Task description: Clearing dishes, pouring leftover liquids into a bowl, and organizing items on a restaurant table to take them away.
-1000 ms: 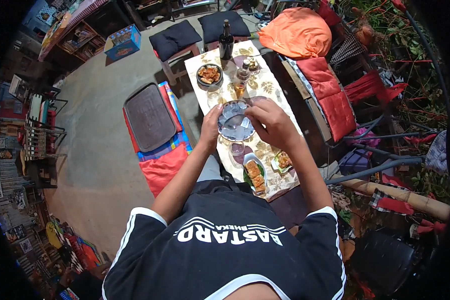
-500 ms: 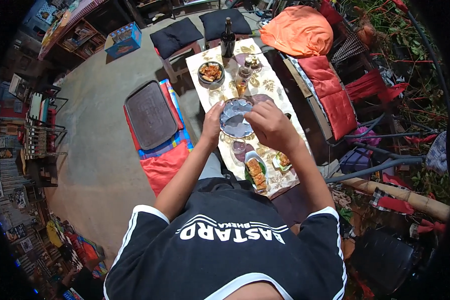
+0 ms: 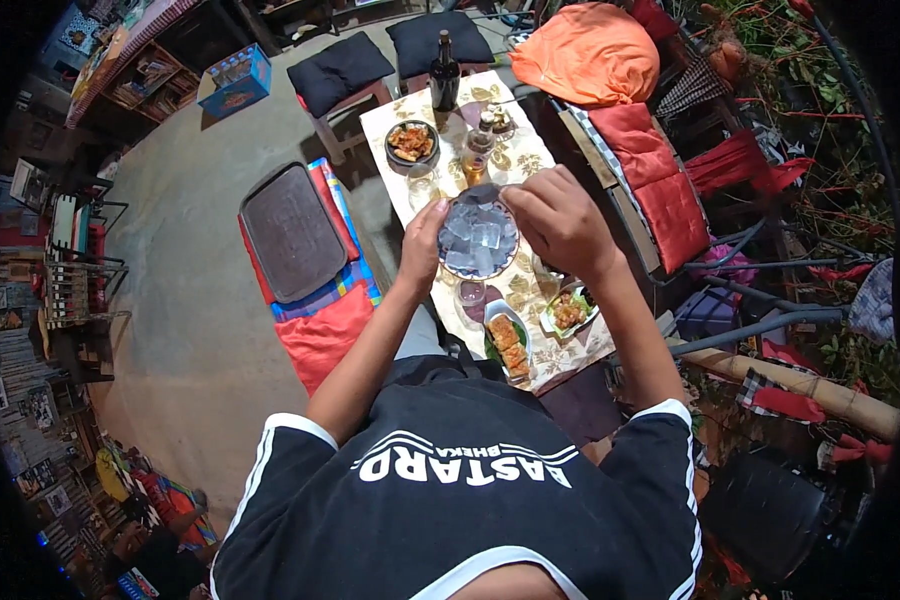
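My left hand (image 3: 421,245) grips the left side of a round patterned bowl of ice cubes (image 3: 478,245) above the patterned tablecloth (image 3: 523,300). My right hand (image 3: 562,222) is closed at the bowl's upper right, its fingers at a dark object (image 3: 482,192) over the ice that I cannot make out. Just beyond the bowl stand a clear glass (image 3: 420,182) and an amber-filled bottle or glass (image 3: 475,160). Nearer me are another glass (image 3: 470,297), an oval dish of golden food (image 3: 507,345) and a smaller plate of food (image 3: 570,312).
A dark bottle (image 3: 444,85) and bowl of food (image 3: 412,143) are at the table's far end, with cushioned stools (image 3: 340,70) beyond. Left is a bench with a brown tray (image 3: 290,230). Right are a red-cushioned bench (image 3: 655,190), metal pipes and a bamboo pole (image 3: 810,395).
My right hand has risen and shifted right with its forearm, and a dark shape now shows above the ice. More of the bowl's cubes are visible. My left hand stays on the bowl.
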The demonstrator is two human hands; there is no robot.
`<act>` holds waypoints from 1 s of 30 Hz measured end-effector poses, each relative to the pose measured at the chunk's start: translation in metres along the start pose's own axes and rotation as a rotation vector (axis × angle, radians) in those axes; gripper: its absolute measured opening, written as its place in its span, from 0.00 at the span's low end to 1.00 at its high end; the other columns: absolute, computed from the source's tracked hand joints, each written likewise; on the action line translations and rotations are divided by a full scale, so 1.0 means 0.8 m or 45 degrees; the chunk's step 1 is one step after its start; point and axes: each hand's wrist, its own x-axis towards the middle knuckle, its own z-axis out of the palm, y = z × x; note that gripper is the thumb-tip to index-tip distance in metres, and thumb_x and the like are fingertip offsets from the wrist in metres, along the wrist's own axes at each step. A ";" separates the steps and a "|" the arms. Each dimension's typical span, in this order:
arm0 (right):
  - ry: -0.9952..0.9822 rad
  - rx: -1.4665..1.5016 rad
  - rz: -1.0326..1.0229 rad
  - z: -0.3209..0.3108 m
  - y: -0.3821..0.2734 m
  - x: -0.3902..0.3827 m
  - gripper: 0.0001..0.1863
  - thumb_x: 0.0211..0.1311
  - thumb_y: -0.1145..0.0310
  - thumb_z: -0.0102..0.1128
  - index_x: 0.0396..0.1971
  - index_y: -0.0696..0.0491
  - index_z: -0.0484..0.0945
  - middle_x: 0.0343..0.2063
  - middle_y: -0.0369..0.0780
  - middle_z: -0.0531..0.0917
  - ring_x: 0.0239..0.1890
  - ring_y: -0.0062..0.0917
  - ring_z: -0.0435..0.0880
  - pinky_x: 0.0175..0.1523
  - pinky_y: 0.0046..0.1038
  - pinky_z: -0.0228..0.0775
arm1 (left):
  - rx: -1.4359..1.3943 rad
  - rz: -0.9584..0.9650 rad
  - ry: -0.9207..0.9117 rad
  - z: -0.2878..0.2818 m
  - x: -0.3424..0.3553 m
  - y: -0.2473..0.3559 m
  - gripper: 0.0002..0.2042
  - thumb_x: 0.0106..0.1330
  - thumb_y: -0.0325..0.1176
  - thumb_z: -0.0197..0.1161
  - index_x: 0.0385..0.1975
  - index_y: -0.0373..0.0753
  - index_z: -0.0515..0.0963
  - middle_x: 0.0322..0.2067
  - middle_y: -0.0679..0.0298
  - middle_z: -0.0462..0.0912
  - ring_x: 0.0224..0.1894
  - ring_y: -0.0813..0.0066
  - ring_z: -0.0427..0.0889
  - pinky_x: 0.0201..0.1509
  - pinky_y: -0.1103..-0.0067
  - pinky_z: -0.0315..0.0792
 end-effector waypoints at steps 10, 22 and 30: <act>-0.232 0.102 -0.058 0.025 0.025 0.008 0.08 0.53 0.78 0.60 0.34 0.57 0.76 0.27 0.41 0.75 0.32 0.35 0.76 0.41 0.33 0.69 | 0.083 -0.045 -0.044 -0.001 -0.002 0.012 0.18 0.72 0.42 0.52 0.47 0.32 0.77 0.41 0.67 0.80 0.46 0.81 0.74 0.55 0.83 0.64; -0.304 0.124 -0.063 0.013 0.011 0.019 0.07 0.52 0.79 0.59 0.32 0.57 0.75 0.27 0.42 0.75 0.33 0.37 0.76 0.42 0.34 0.68 | 0.097 -0.116 0.020 -0.030 0.005 0.008 0.20 0.71 0.43 0.54 0.49 0.31 0.77 0.44 0.66 0.80 0.48 0.79 0.74 0.57 0.82 0.63; -0.206 0.534 0.334 0.039 0.051 0.001 0.03 0.58 0.77 0.57 0.29 0.59 0.73 0.25 0.45 0.76 0.30 0.40 0.77 0.37 0.33 0.69 | 0.137 -0.233 -0.014 -0.028 0.003 0.010 0.18 0.71 0.43 0.54 0.49 0.33 0.77 0.43 0.67 0.80 0.47 0.80 0.74 0.56 0.83 0.63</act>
